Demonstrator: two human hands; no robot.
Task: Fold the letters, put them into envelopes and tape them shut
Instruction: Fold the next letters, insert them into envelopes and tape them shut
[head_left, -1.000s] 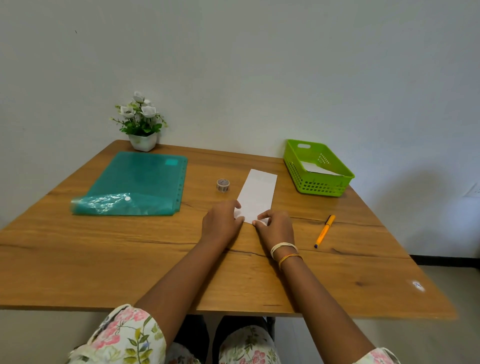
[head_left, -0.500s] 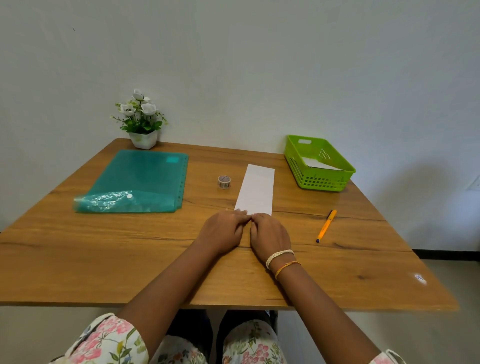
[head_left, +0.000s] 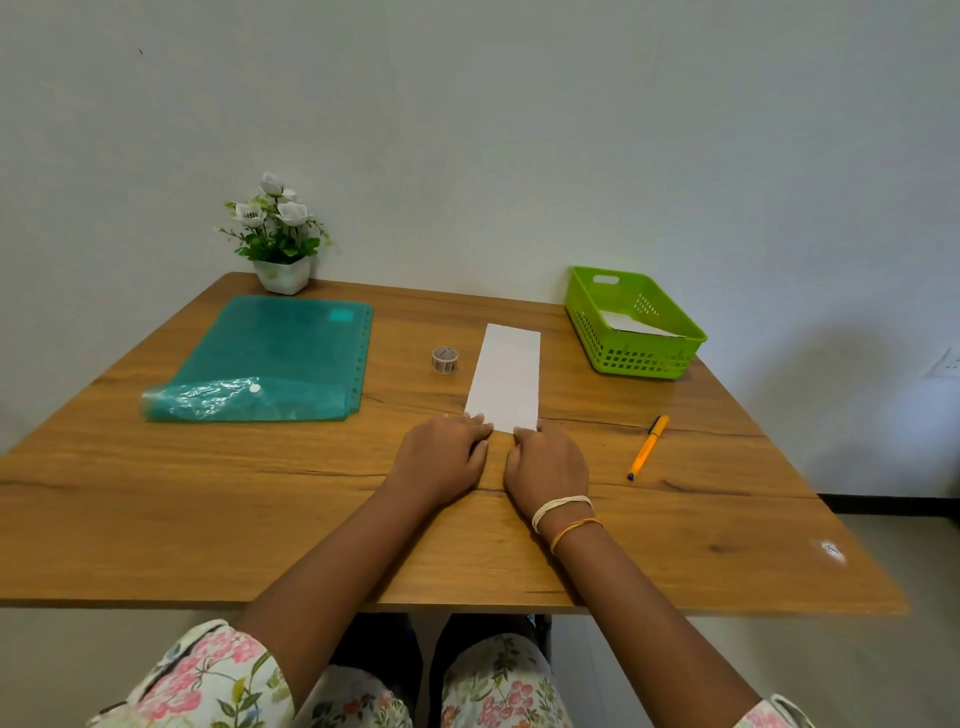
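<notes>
1. Your left hand (head_left: 441, 454) and right hand (head_left: 545, 460) sit side by side at the near end of the folded letter (head_left: 505, 376). Fingers look bent down onto the paper's edge. My read is you're pinning it or pinching it for the next fold, but whether you've got a real grip or are just pressing, I can't tell, since your knuckles hide the edge.
2. The letter is a long narrow strip that runs straight away from your fingertips. Lengthwise like that, you can roll the near end forward without turning it, which is probably why it's lined up this way.
3. The tape roll (head_left: 444, 359) stands just ahead of your left hand, right beside the letter's left edge. Handy spot for the sealing step, and apart from the paper, so it won't snag a fold.
4. The green basket (head_left: 644, 358) is ahead and off to the right of your right hand, with white paper in it. Can't tell whether that's envelopes or finished ones.
5. The orange pen (head_left: 647, 448) lies near your right hand, out to its right.
6. The teal plastic folder (head_left: 270, 358) is well out to your left, the flower pot (head_left: 283, 274) beyond it. Both are out of the working lane on the wooden table (head_left: 156, 519).
7. Nothing's in an envelope yet, so I'd say you're early on.
</notes>
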